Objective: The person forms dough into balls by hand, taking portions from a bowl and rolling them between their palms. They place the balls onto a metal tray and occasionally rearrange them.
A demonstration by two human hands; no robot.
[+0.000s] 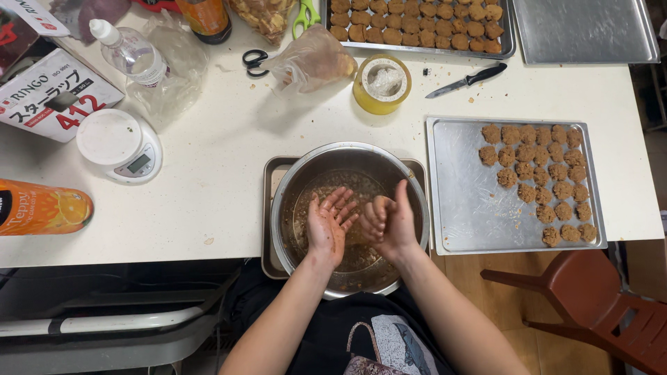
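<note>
Both hands are held over a steel bowl [349, 161] at the near edge of the counter [222, 139]. The left hand [328, 223] is spread open, palm up and smeared with crumbs, and nothing is gripped in it. The right hand [389, 223] is curled, thumb raised, around a small lump of brown dough [379, 208], which is pressed just beside the left fingertips. Dough residue is seen on the bottom of the bowl, and the bowl is set in a shallow tray [275, 173].

Just right of the bowl, a baking sheet [465, 201] is laid, with rows of shaped dough pieces [538, 180] packed on its right half. Farther off, a second sheet [504, 43] is filled with browner pieces, and an empty sheet [583, 31] is placed to its right. Between the sheets a knife [467, 80] is laid, with a yellow tape roll [382, 85] to its left.

Beyond the bowl, a plastic bag [309, 62] and black scissors [254, 61] are seen. At the left, a white kitchen scale [119, 146], a clear bottle [128, 50], a wrap box [52, 94] and an orange carton [42, 207] are found. A red chair [590, 305] is seen near right, off the counter.
</note>
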